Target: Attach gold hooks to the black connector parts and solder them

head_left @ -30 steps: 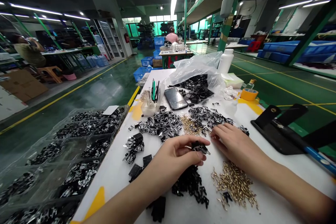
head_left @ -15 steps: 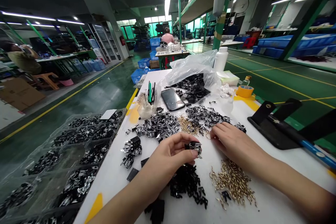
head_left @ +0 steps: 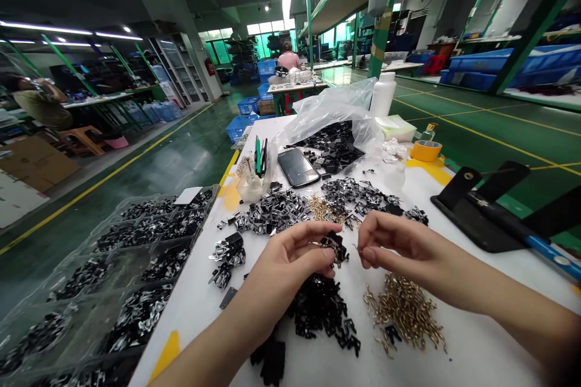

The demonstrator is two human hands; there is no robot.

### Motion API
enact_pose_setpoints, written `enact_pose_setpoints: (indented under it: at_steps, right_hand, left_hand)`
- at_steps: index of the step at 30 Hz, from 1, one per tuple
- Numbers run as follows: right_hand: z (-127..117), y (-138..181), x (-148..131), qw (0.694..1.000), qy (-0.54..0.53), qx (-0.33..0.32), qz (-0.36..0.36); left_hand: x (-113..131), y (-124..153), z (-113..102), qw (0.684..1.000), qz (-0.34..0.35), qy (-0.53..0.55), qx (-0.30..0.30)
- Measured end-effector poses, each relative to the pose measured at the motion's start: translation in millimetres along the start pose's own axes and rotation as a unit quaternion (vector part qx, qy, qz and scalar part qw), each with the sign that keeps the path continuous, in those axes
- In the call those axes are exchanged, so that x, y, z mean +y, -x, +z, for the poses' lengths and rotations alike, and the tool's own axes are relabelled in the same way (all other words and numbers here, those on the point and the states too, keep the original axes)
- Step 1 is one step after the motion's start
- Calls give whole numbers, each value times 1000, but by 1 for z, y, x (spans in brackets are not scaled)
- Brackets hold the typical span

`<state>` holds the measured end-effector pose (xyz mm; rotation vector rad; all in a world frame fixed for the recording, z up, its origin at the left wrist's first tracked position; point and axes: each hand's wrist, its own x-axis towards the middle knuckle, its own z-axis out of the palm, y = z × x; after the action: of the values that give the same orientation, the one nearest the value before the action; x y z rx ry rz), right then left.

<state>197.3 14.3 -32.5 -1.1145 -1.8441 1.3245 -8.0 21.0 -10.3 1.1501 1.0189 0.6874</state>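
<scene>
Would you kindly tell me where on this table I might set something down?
The widest bare patch of tabletop lies at lower right, between the near gold-coloured pile and right forearm. A smaller one lies between the left forearm and divided tray. The middle is crowded: silvery clips, black parts, phone, plastic bag.

No readable text, labels, numbers, brands or signs

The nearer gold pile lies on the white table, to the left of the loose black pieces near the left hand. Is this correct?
The side is wrong: in the head view, the nearer gold pile lies on the white table, to the right of the loose black pieces near the left hand.
</scene>
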Motion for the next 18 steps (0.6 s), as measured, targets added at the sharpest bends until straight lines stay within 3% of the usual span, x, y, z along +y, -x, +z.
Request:
enact_pose_setpoints:
  at_steps: [6, 13, 18]
  right_hand:
    - [0, 4, 1, 998, -69, -2, 8]
    - [-3, 3, 0, 1000, -12, 0, 10]
    - [-1, 2, -3, 987, -156, -12, 24]
  left_hand:
    - [-6, -1, -1, 999, 32, -1, 16]
    - [-6, -2, -3, 999, 27, 26, 8]
    - [-7, -2, -2, 998, 15, 61, 15]
